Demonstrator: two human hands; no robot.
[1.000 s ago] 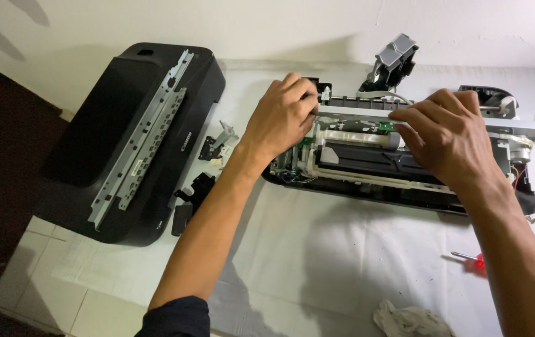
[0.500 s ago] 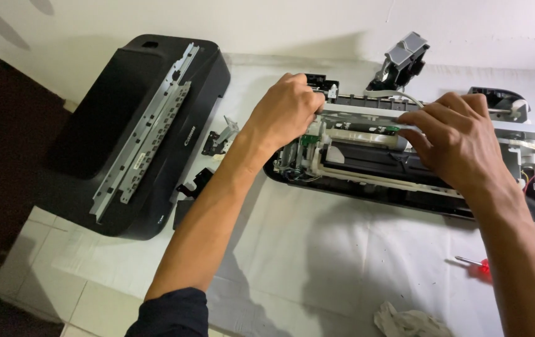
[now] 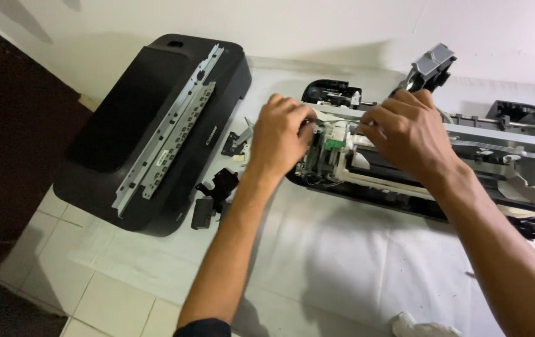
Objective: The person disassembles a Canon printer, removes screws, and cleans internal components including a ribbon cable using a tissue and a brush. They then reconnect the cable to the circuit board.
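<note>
A stripped printer chassis (image 3: 498, 181), black with white and grey inner parts, lies on a white cloth (image 3: 355, 249) on the floor. My left hand (image 3: 280, 137) grips the chassis's left end, fingers curled over the metal frame near a green part (image 3: 330, 145). My right hand (image 3: 408, 134) rests just to the right of it, fingers pinched on the upper metal rail of the chassis. What lies under both palms is hidden.
The printer's black outer cover (image 3: 149, 125) lies to the left with a metal strip (image 3: 168, 131) on it. Small black plastic pieces (image 3: 214, 193) sit between cover and chassis. A grey part (image 3: 433, 62) stands by the wall. A crumpled white rag (image 3: 417, 326) lies at the bottom edge.
My right hand has slid left along the chassis toward my left hand. The view has shifted too, so the red screwdrivers at the right are out of sight.
</note>
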